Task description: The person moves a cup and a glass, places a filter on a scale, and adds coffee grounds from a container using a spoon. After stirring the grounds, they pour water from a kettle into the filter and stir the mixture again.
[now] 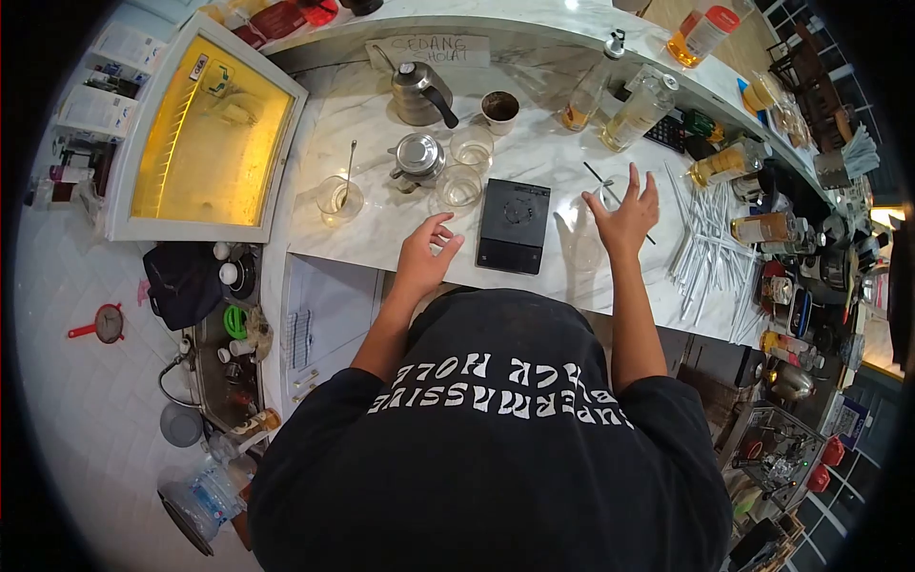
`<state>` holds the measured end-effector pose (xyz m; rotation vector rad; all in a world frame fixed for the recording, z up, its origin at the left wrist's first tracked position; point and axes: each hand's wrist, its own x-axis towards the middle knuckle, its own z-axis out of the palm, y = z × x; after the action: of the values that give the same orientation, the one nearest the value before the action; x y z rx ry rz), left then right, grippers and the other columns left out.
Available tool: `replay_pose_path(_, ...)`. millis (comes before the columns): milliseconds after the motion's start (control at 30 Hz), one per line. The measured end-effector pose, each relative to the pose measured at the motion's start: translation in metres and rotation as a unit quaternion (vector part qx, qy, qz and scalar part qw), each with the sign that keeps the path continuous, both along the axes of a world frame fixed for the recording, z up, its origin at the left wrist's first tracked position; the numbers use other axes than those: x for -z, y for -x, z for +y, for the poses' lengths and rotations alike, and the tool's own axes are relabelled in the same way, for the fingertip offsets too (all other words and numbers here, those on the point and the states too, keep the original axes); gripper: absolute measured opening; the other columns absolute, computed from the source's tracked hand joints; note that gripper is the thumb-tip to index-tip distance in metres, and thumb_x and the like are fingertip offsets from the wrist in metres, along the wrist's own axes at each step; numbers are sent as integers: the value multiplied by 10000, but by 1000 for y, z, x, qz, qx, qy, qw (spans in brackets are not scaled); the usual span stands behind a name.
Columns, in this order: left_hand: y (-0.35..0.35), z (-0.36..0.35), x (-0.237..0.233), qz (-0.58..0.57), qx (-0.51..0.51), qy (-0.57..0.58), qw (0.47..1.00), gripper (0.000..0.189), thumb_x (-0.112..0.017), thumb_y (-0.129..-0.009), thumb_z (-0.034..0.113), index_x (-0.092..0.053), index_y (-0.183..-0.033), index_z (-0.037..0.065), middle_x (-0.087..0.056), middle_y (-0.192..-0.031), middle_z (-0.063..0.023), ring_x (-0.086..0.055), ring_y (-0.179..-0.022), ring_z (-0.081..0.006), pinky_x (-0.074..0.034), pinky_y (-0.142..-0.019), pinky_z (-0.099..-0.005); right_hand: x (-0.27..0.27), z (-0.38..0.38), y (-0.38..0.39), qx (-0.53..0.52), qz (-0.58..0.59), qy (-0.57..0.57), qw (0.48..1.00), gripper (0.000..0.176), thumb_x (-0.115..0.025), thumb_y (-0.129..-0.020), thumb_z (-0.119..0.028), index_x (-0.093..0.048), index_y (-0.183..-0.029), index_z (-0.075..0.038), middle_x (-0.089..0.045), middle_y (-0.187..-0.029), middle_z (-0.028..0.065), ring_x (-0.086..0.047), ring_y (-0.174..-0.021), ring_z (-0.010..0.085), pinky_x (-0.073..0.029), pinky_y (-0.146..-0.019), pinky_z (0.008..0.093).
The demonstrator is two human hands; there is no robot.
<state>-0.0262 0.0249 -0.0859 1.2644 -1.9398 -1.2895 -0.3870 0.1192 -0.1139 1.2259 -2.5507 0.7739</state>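
Note:
My left hand hovers at the counter's front edge, thumb and fingers apart, with nothing in it. It is nearest to a clear glass and the black digital scale. To the scale's right, my right hand is raised with its fingers spread. Close to it are a thin black stick and a clear, see-through cup or glass, partly hard to make out. A metal drip pot stands by another glass. A spoon leans in a glass at left.
Behind stand a gooseneck kettle, a cup of dark grounds and syrup bottles. Many wrapped straws lie spread at right. A yellow-lit glass-door cabinet borders the left, and a raised ledge runs along the back.

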Motion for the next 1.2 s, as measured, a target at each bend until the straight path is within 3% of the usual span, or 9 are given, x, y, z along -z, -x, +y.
replay_pose_path(100, -15, -12, 10, -2, -15, -20, 1000, 466, -767, -980, 228, -660, -1410, 84, -728, -1027, -46, -636, -889, -133, -525, -804, -309, -32, -14, -29, 30, 108, 28, 993, 892, -891, -752, -622, -575, -1451, -167, -488, -1535, 194, -434, -1450, 417, -226, -1178, 669)
replay_pose_path(233, -30, -25, 24, -15, -49, -21, 998, 436, -755, -972, 206, -670, -1371, 51, -736, -989, -95, -666, -842, -172, -556, -806, -343, -42, -52, -74, -113, 18, 119, 986, 810, -883, -784, -586, -626, -1379, -100, -610, -1386, 168, -529, -1342, 386, -286, -1157, 610)
replay_pose_path(333, -45, -34, 39, -35, -67, -19, 997, 409, -722, -996, 206, -672, -1374, 61, -733, -998, -102, -671, -852, -177, -559, -808, -344, -39, -76, -125, -228, -82, 51, 969, 799, -875, -799, -544, -617, -1388, -70, -640, -1332, 188, -594, -1259, 380, -442, -1052, 528)
replay_pose_path(500, -70, -48, 46, -56, -69, -18, 996, 397, -689, -1023, 221, -667, -1389, 70, -735, -1036, -119, -689, -902, -193, -565, -850, -354, -18, -101, -179, -289, -91, -69, 951, 853, -884, -794, -517, -551, -1474, -125, -614, -1347, 150, -626, -1199, 355, -486, -986, 497)
replay_pose_path(600, -76, -53, 53, -37, -86, 1, 996, 391, -703, -1001, 210, -678, -1359, 56, -740, -991, -126, -689, -838, -207, -570, -796, -356, -5, -113, -187, -286, -85, -99, 949, 858, -879, -797, -499, -527, -1492, -139, -604, -1333, 158, -640, -1170, 360, -493, -968, 505)
replay_pose_path(867, -77, -58, 62, -25, -70, -13, 997, 394, -706, -1002, 211, -676, -1361, 50, -742, -1017, -139, -700, -876, -223, -574, -828, -364, 2, -108, -189, -315, -116, -45, 941, 800, -882, -759, -373, -554, -1434, -92, -602, -1319, 208, -631, -1179, 394, -511, -947, 508)
replay_pose_path(1000, -72, -60, 62, -17, -63, -14, 998, 394, -706, -1003, 207, -676, -1362, 46, -742, -1040, -143, -702, -893, -224, -572, -837, -362, -29, -90, -178, -313, -169, -8, 934, 800, -883, -751, -349, -553, -1420, -62, -604, -1321, 235, -611, -1219, 424, -506, -981, 519)
replay_pose_path(1100, -66, -55, 54, -35, -58, -53, 996, 395, -699, -1019, 212, -671, -1384, 62, -729, -1055, -129, -693, -947, -213, -563, -887, -362, -43, -66, -158, -270, -172, 3, 947, 796, -889, -740, -320, -547, -1406, -49, -601, -1336, 249, -601, -1238, 436, -499, -1016, 520)
replay_pose_path(1200, -62, -50, 59, -20, -51, -27, 998, 401, -714, -997, 198, -677, -1366, 44, -742, -1037, -136, -694, -896, -215, -566, -835, -354, -41, -41, -139, -229, -181, 31, 956, 797, -895, -728, -279, -536, -1398, -39, -598, -1348, 249, -597, -1243, 438, -498, -1030, 516)
